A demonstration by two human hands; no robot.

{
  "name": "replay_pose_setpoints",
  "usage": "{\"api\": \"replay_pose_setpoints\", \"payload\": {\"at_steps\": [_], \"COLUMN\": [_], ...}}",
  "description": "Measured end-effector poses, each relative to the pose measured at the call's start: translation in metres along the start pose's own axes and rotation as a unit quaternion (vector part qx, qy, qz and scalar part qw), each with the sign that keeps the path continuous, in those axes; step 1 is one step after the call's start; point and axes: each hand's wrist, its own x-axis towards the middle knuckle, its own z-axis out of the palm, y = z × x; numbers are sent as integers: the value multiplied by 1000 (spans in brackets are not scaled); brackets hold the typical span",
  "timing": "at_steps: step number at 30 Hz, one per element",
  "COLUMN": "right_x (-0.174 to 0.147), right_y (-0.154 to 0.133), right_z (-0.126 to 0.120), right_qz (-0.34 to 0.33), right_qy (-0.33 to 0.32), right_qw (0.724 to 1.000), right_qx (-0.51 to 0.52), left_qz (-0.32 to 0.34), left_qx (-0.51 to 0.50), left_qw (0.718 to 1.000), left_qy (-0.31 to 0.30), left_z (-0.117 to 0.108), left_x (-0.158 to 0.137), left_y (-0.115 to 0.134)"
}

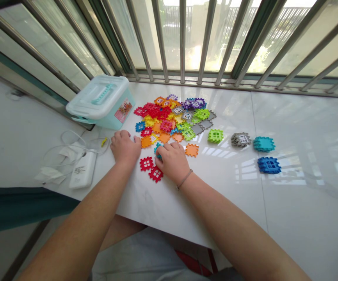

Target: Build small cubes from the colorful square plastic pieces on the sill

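Observation:
My right hand [173, 160] is closed, thumb and fingers pinching a teal notched building tile [158, 148] just in front of the heap. Part of that tile is hidden by the fingers. Palm down on the white ledge, my left hand [125, 148] rests with its thumb apart from the fingers, beside an orange tile [146, 142]; it holds nothing that I can see. Two red window tiles [151, 168] lie below my right hand. Beyond both hands spreads a mixed heap of tiles [166, 125] in red, yellow, orange, green, grey and purple. A single orange tile [192, 150] lies right of my right hand.
To the right stand stacks of green tiles [215, 136], grey tiles [241, 139], teal tiles [264, 144] and blue tiles [269, 165]. A lidded box [101, 101] sits back left. Near the left edge lie a white power bank [83, 169] and cables. Metal bars [182, 43] line the window.

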Motion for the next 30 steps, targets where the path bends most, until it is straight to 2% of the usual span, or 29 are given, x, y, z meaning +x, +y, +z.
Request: {"api": "replay_pose_setpoints", "payload": {"at_steps": [30], "right_x": [1], "right_y": [1], "right_z": [0], "right_qz": [2], "right_qy": [-20], "right_qw": [1000], "right_qx": [10], "left_qz": [3], "left_qx": [-10], "left_qw": [1000], "left_qy": [0], "left_z": [1], "left_x": [-1], "left_y": [-1]}}
